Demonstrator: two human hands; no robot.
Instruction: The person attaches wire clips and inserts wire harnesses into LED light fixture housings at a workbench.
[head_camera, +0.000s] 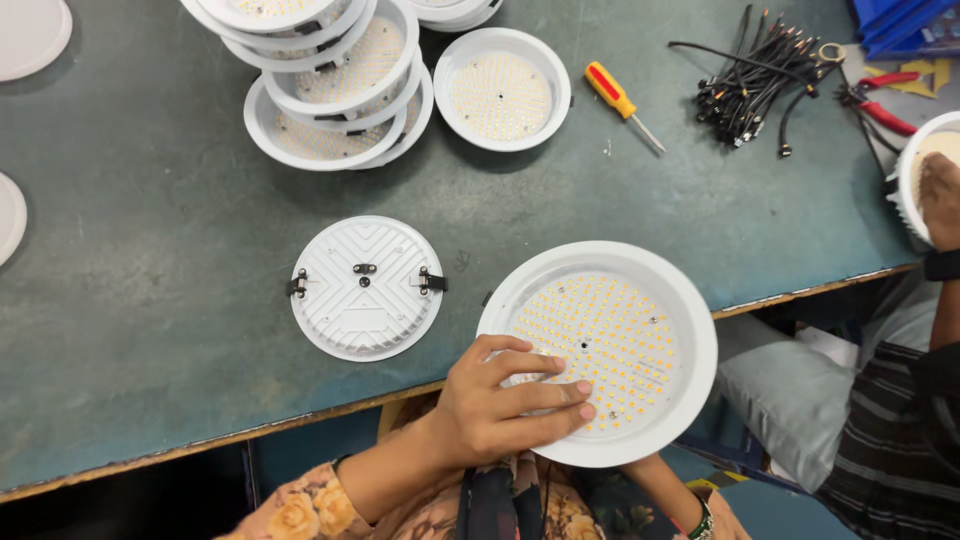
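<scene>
1. Where the bench (150, 300) edge runs across the lower frame, the left hand (500, 400) lies flat on a round white LED downlight (598, 352), fingers (545, 390) spread over its lower-left face, fingertips resting on the yellow LED panel.
2. Downlight sits face up, half on the bench edge, half overhanging toward the person's lap.
3. Right hand is under the downlight; only the forearm with a beaded bracelet (703, 520) shows below the rim. Cannot tell whether that hand is spread or gripping.
4. Just left of the held downlight, apart from it: 1 downlight lying face down (366, 288), ribbed white back up, a dark spring clip on each side, small bracket at the centre.
5. Top of the bench: a leaning stack of face-up downlights (335, 75), with 1 single face-up downlight (502, 88) just to its right.
6. Right of that single unit: a screwdriver with yellow and red handle (622, 104), tip pointing lower right.
7. Further right: a bundle of short black cables (755, 80), then red-handled pliers (875, 100) near the bench's right end.
8. Left edge: 2 white discs (30, 35), each partly cut off by the frame.
9. Far right: another person's hand (940, 195) rests inside another white downlight (915, 175); dark wristband, striped sleeve below.
</scene>
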